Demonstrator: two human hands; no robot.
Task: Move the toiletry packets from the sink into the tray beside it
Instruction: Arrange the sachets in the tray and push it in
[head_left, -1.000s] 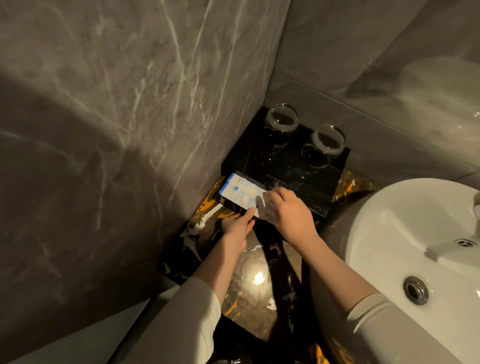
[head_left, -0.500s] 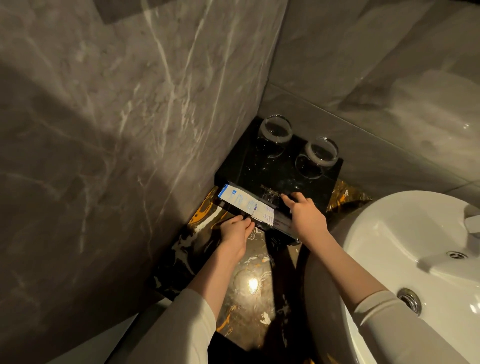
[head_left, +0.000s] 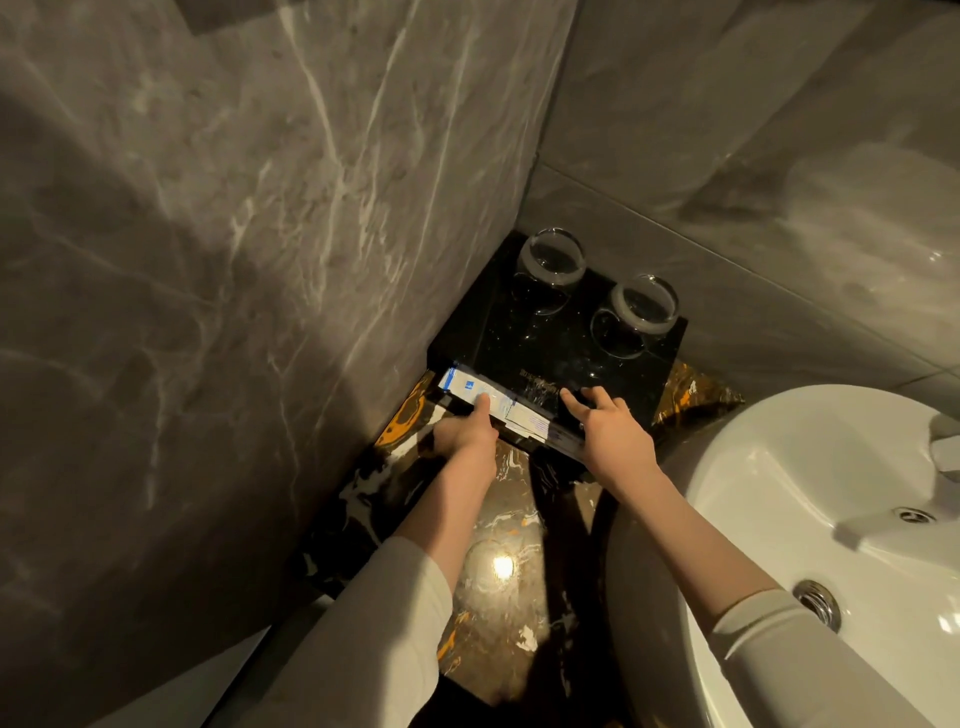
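White and blue toiletry packets (head_left: 496, 408) lie in a row in the front slot of the black tray (head_left: 545, 348), which sits in the corner beside the white sink (head_left: 831, 509). My left hand (head_left: 467, 431) has its index finger stretched out, pressing on the packets; its other fingers are curled. My right hand (head_left: 610, 431) lies with straight, spread fingers on the tray's top just right of the packets and holds nothing. No packet shows in the visible part of the sink basin.
Two upturned glasses (head_left: 550, 260) (head_left: 641, 306) stand at the back of the tray. Grey marble walls (head_left: 260, 260) close in on the left and behind. A glossy dark marble counter (head_left: 498, 545) runs toward me, with the sink drain (head_left: 818, 603) at lower right.
My left hand has stretched its index finger onto the packets. My right hand has slid a little right, off the packets, and spread its fingers on the tray top. The packets lie lower in the slot.
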